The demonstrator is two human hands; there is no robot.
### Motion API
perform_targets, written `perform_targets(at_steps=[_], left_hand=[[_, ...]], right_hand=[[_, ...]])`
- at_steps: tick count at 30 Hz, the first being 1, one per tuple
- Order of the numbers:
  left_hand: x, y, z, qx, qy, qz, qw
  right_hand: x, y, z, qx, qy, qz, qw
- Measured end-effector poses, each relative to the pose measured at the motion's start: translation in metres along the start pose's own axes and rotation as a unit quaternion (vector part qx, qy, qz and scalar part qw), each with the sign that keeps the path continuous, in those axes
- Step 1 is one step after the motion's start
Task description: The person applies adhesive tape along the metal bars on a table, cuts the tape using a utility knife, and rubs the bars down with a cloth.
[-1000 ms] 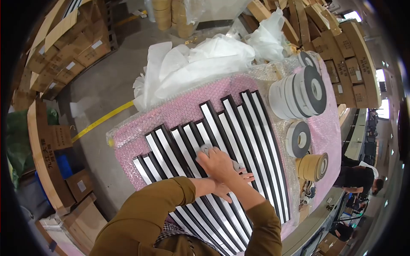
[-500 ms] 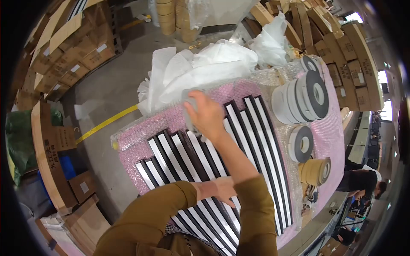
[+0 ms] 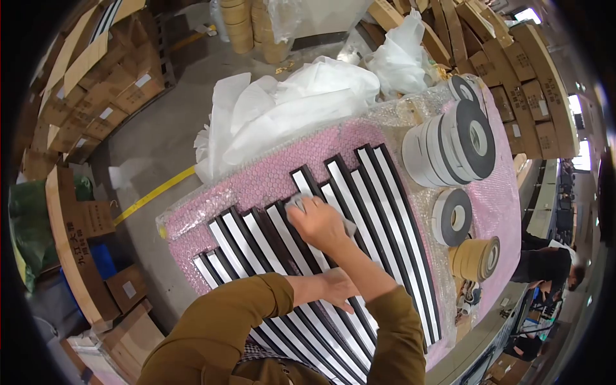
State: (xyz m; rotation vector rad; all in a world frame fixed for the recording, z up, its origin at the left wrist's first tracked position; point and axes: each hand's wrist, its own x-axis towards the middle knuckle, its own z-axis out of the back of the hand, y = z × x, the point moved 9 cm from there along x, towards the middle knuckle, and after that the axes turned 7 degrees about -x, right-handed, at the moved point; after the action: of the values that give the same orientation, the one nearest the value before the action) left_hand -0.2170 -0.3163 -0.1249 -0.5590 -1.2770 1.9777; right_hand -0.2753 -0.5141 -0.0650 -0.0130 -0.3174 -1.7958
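Observation:
My right hand [image 3: 317, 224] is closed round a grey cloth [image 3: 296, 206] and presses it onto the upper part of the black-edged strips with white faces [image 3: 391, 212]. Lower down, my left hand [image 3: 337, 287] lies on the same strips, its visible fingers stretched out; the right forearm hides part of it. The strips lie side by side, their upper ends staggered. Beneath them is pink bubble wrap [image 3: 269, 176] covering the table.
Rolls of grey-and-white tape [image 3: 476, 138] and brown tape [image 3: 468, 260] stand right of the strips. White foam sheeting [image 3: 295, 106] bunches at the far edge. Cardboard boxes [image 3: 122, 96] are stacked on the left, more [image 3: 523, 90] at the right. A co-worker [image 3: 545, 266] is at far right.
My right hand has come down from beyond the strips' far ends onto them with the cloth. My left hand stays about where it was. The view has shifted slightly.

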Motion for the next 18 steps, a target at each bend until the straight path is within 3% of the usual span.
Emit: perform_targets(at_steps=[2,3,4,6,7,10,11,13,15,17,18], left_hand=[[-0.001,0.015,-0.032,-0.255,0.049,0.028,0.965],[0.004,0.029,-0.049,-0.253,0.05,0.032,0.966],[0.014,0.051,-0.064,-0.125,0.007,0.028,0.992],[0.025,0.069,-0.08,0.133,-0.071,0.01,0.988],[0.023,0.059,-0.072,0.137,-0.07,0.006,0.988],[0.003,-0.004,-0.012,0.098,-0.03,-0.038,0.994],[0.005,-0.019,0.005,0.096,-0.03,-0.046,0.994],[0.01,-0.043,0.034,0.154,-0.03,-0.046,0.986],[0.015,-0.042,0.045,0.196,-0.036,-0.049,0.979],[0.014,-0.018,0.043,0.087,-0.106,-0.08,0.987],[0.012,-0.013,0.048,0.026,-0.137,-0.093,0.986]], right_hand=[[0.04,-0.006,-0.012,-0.004,-0.046,-0.002,0.999],[0.057,-0.009,-0.02,-0.01,-0.061,-0.01,0.998],[0.071,-0.01,-0.023,-0.009,-0.066,-0.008,0.998],[0.085,-0.007,-0.029,-0.041,-0.031,0.004,0.999],[0.085,-0.008,-0.021,-0.046,-0.033,0.002,0.998],[0.073,-0.039,0.032,0.071,-0.104,-0.143,0.982],[0.063,-0.042,0.051,0.065,-0.101,-0.147,0.982],[0.026,-0.042,0.118,0.144,-0.2,-0.1,0.964],[-0.019,-0.042,0.106,0.091,-0.047,-0.126,0.987],[-0.061,-0.034,0.062,0.062,0.058,-0.057,0.995],[-0.071,-0.033,0.05,0.064,0.059,-0.057,0.995]])
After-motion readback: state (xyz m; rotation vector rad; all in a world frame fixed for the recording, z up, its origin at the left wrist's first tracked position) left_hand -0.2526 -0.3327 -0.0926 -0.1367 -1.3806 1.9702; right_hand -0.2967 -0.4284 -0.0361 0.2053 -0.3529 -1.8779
